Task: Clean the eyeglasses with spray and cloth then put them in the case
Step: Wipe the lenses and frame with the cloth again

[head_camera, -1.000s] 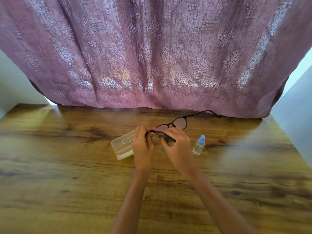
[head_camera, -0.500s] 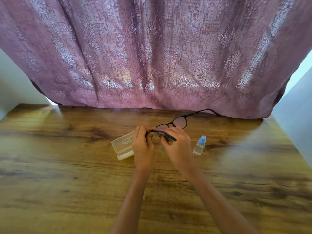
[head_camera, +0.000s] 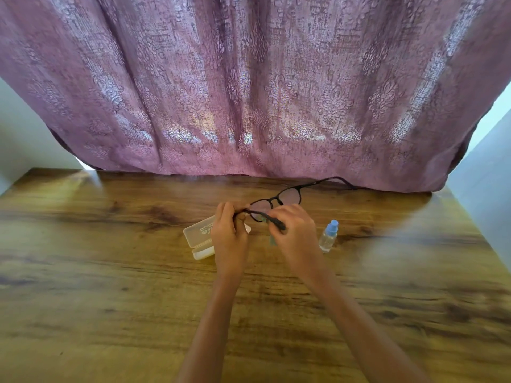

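Item 1, eyeglasses point(head_camera: 287, 195): dark frame, being held in the air above the middle of the table point(head_camera: 110, 272), toward its far edge. The long axis is running from the near-left, at the hands, out to the far-right; one temple arm is reaching away toward the curtain point(head_camera: 249, 92), the other is lying across the fingers.

Item 2, left hand point(head_camera: 229, 233): closing around the near-left end of the frame, steadying it.

Item 3, right hand point(head_camera: 297, 236): closing over the nearer lens; a greenish scrap of cloth point(head_camera: 272, 240) is showing beneath the fingers, so wiping is judged to be under way. Both hands are sitting equally close to the frame.

Item 4, case point(head_camera: 200, 239): translucent, lying on the table just left of and beneath the left hand, partly hidden by it. Whether the lid is fully shut and what is lying inside cannot be told.

Item 5, spray bottle point(head_camera: 328, 236): clear, blue cap, standing upright just right of the right hand, apparently holding clear liquid.

Judgement: for stowing, the frame will be travelling down and leftward; the left hand is nearer the case.
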`<state>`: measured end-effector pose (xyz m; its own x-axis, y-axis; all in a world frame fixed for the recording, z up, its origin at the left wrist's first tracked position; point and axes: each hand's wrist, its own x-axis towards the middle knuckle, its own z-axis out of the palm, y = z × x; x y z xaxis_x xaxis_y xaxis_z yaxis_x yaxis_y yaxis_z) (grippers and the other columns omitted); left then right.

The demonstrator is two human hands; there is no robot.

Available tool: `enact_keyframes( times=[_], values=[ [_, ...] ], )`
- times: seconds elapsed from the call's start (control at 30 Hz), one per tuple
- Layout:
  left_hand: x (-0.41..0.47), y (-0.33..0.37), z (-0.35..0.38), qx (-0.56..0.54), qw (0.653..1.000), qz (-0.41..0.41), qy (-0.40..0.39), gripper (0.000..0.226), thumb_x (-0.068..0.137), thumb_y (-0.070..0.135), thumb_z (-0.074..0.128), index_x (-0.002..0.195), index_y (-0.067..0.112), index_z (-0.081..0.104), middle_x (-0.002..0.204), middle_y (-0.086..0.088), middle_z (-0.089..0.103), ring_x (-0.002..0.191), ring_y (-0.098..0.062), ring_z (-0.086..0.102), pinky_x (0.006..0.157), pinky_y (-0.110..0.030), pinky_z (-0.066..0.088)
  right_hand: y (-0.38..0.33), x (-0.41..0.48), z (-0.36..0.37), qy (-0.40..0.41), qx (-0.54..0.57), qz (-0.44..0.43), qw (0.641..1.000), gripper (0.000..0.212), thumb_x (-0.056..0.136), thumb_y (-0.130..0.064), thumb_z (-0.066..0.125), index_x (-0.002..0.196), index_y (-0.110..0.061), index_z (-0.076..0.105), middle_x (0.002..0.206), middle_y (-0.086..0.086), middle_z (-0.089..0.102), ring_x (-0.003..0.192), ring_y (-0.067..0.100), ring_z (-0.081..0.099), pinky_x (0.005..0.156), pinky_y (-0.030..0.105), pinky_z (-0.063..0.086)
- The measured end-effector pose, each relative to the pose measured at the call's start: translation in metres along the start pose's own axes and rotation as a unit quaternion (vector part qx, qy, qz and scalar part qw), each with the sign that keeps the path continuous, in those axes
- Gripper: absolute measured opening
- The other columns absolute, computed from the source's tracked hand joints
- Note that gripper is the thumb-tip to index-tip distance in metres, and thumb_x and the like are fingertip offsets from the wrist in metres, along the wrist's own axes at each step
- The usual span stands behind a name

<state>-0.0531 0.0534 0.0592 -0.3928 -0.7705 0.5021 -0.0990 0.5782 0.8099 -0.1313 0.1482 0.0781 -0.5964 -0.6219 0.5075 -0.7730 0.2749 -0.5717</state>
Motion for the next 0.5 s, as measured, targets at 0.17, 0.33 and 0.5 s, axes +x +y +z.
enact_keyframes(
  times=[0.17, 0.33, 0.5],
  values=[
    [0.0008, -0.0007, 0.0030, -0.005, 1.000, 0.007, 0.000, 0.021, 0.084, -0.006, 0.048, 0.089, 0.010, 0.060, 0.088, 0.002, 0.057, 0.078, 0.000, 0.052, 0.069, -0.025, 0.045, -0.0006, -0.0004, -0.0013, -0.004, -0.011, -0.006, 1.000, 0.023, 0.069, 0.003, 0.075, 0.090, -0.005, 0.073, 0.081, 0.003, 0.068, 0.079, 0.014, 0.058, 0.078, 0.010, 0.031],
    [-0.0042, 0.0022, 0.0047, -0.015, 0.999, 0.028, -0.022, 0.025, 0.082, -0.008, 0.045, 0.092, 0.008, 0.062, 0.089, 0.004, 0.056, 0.079, -0.010, 0.053, 0.071, -0.029, 0.046, -0.0051, 0.0018, 0.0003, -0.004, 0.031, -0.014, 0.999, 0.023, 0.080, -0.019, 0.059, 0.094, -0.009, 0.073, 0.088, 0.000, 0.071, 0.083, 0.011, 0.058, 0.079, 0.010, 0.036],
    [-0.0034, 0.0029, 0.0058, -0.006, 1.000, 0.007, -0.023, 0.029, 0.081, -0.016, 0.047, 0.091, 0.008, 0.060, 0.089, 0.002, 0.056, 0.078, -0.005, 0.051, 0.070, -0.022, 0.043, -0.0009, 0.0076, -0.0006, 0.023, 0.007, 0.039, 0.999, 0.024, 0.073, 0.004, 0.073, 0.094, -0.007, 0.075, 0.086, 0.003, 0.070, 0.082, 0.017, 0.061, 0.075, 0.011, 0.034]
  ],
)
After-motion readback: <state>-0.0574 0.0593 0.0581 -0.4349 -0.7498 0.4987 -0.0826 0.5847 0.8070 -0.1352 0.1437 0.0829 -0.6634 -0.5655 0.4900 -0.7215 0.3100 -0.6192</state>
